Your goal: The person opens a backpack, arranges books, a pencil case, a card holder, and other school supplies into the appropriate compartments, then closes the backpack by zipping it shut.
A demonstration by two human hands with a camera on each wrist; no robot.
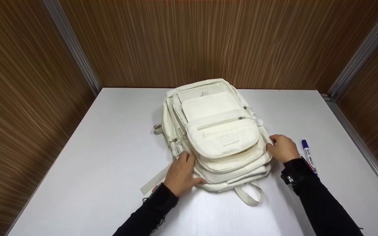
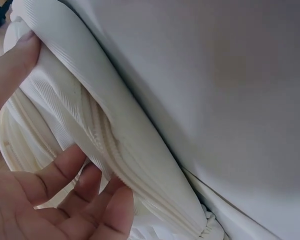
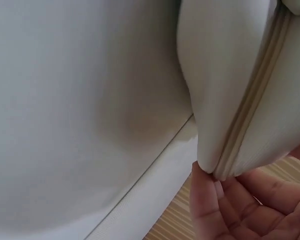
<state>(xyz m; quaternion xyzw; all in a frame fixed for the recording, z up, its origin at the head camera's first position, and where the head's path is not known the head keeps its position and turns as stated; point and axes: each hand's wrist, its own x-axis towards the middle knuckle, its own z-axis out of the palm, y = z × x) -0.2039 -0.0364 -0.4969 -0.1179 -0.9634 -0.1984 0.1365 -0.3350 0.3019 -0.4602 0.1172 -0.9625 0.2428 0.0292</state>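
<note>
A cream backpack lies on the table, its front pockets facing up. At its lower left side my left hand grips the fabric. In the left wrist view, the thumb presses near the bag's edge while the fingers curl against the side by a zipper. On the opposite side my right hand pinches the bag's edge. The right wrist view shows those fingertips at the end of a zipper seam.
A marker with a purple cap lies on the white table, right beside my right wrist. One flat strap sticks out at the bag's lower left, and a looped strap hangs from its near end. Wood-grain panels enclose the back and sides.
</note>
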